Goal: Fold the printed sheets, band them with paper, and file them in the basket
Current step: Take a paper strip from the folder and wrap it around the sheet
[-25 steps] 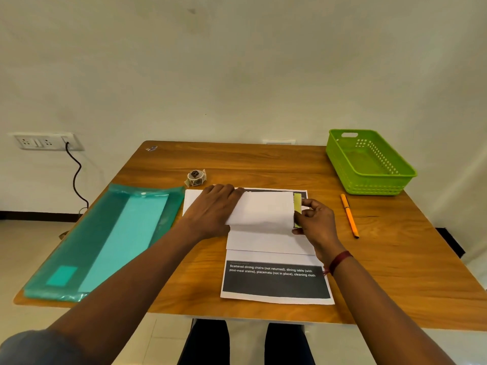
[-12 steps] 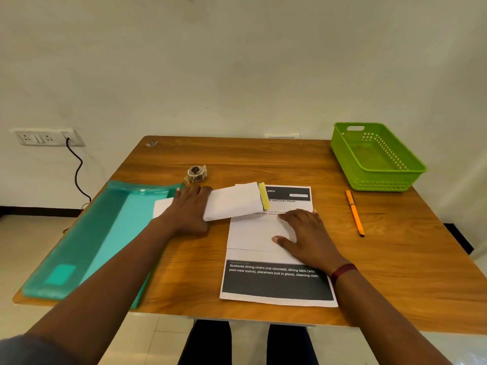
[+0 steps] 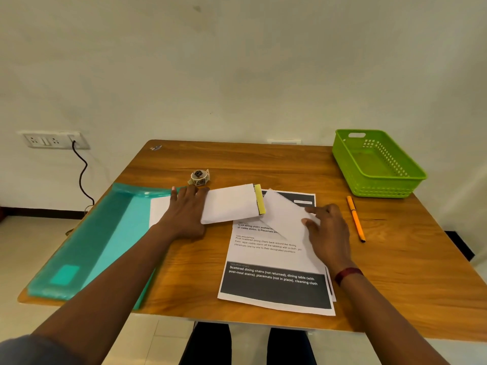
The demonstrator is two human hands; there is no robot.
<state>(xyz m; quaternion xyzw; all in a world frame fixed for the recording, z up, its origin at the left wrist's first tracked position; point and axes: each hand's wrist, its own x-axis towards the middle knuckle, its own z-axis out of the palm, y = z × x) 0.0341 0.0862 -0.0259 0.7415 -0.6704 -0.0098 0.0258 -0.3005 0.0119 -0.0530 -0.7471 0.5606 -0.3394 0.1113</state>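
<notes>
White folded bundle (image 3: 229, 206) under flat left grip (image 3: 184, 213); right grip (image 3: 328, 229) pinches lifted printed sheet (image 3: 283, 216).

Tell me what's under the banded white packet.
The banded packet overlaps the top of the printed sheets at its right end. Whether the white sheet beside the left hand reaches under it is hidden.

A white folded bundle (image 3: 229, 205), banded at its right end with a yellow paper strip (image 3: 259, 202), lies tilted across the far left corner of the flat printed sheets (image 3: 274, 259). The top sheet (image 3: 283, 216) has its far right corner lifted and folded over. The green basket (image 3: 379, 187) stands well apart, far right.
</notes>
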